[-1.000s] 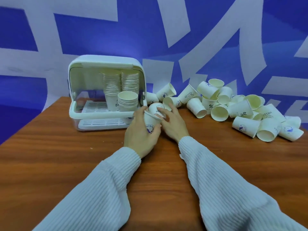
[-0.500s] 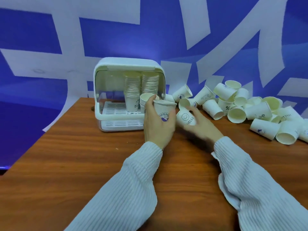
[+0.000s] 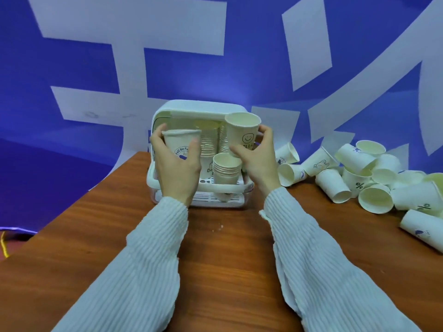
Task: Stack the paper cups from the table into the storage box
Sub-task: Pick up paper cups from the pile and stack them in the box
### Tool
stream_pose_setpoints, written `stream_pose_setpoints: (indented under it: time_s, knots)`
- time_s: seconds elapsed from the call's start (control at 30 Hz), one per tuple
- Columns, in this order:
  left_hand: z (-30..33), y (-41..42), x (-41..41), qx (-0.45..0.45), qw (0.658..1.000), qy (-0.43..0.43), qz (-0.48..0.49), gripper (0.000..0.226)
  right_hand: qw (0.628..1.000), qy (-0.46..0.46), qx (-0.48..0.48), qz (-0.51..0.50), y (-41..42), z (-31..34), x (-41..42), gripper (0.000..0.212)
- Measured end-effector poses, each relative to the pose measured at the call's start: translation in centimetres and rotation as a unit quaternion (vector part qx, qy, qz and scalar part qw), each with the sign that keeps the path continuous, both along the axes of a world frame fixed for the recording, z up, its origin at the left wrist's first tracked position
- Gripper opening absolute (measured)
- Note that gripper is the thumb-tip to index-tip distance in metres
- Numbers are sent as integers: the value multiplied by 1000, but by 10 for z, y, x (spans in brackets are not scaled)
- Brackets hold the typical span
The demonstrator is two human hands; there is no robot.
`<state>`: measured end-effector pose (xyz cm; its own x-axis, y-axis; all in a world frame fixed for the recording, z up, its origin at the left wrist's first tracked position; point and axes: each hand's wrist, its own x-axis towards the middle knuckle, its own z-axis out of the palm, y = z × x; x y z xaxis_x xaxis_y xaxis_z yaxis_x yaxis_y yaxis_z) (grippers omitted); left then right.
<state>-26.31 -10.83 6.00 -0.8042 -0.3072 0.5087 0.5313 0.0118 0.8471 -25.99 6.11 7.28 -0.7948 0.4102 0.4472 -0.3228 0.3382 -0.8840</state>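
Note:
My left hand [image 3: 178, 168] grips an upright white paper cup with blue print [image 3: 180, 143] in front of the open white storage box [image 3: 191, 109]. My right hand [image 3: 257, 161] holds a second cup with a smiley face [image 3: 243, 131], tilted slightly, above a short stack of cups [image 3: 226, 168] standing at the box's front. Two taller cup stacks [image 3: 211, 140] stand behind it inside the box. A pile of loose paper cups [image 3: 354, 171] lies on the wooden table [image 3: 227, 259] to the right.
The box sits at the table's far edge against a blue wall with white shapes. The table's left edge runs diagonally at the left. One loose cup [image 3: 422, 230] lies on its side at the far right, nearer to me.
Both hands have lifted their cups from table height to the box's opening. The view has swung left, so the box now sits in the middle.

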Motion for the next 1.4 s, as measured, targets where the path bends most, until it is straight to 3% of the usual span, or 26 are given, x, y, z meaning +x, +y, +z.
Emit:
stream_pose_setpoints:
  time_s: [0.2,0.3,0.37,0.47,0.53,0.63,0.7,0.8,0.87,0.93,1.03,1.1,1.17,1.33,1.4]
  knots:
    - [-8,-1,-12,-18,1000,-21,11,63,980,-103,172,-2,5,-15,-18,64]
    - [-11,5,-11,-28,999,-16,-4,66,960,-171,216,40,12,-16,-15,90]
    - [-13,8,-9,-34,999,-20,-19,68,963,-149,212,72,13,-15,-10,108]
    - [-10,10,-5,-32,999,-27,-26,63,946,-72,309,66,14,-19,-8,85]
    - [-8,9,-5,-19,999,-31,-27,60,913,-106,389,58,15,-22,-7,64]
    - [1,8,-7,5,999,-30,-37,58,862,-157,479,48,17,-27,-3,62]
    - [13,14,-11,6,999,-14,-49,60,873,-147,460,69,17,-26,1,69]
    - [29,31,-20,-52,997,1,-57,68,952,-75,286,82,18,-25,5,76]
    - [30,42,-31,-147,988,-12,-49,66,981,-28,190,13,26,-21,8,71]
    - [22,49,-42,-284,957,-33,-49,62,989,5,130,-69,39,-18,12,62]
    - [0,54,-48,-489,869,-74,-28,70,983,36,54,-170,67,-20,11,51]
    - [-7,54,-45,-562,823,-81,3,84,970,35,55,-233,85,-23,9,46]
    - [-9,54,-42,-575,814,-78,8,91,956,-3,95,-278,102,-31,3,40]
    - [-23,54,-38,-472,881,-35,-22,89,915,-172,280,-234,133,-57,-27,35]
    - [-28,53,-36,-448,894,-1,-5,88,898,-186,324,-233,140,-59,-32,31]
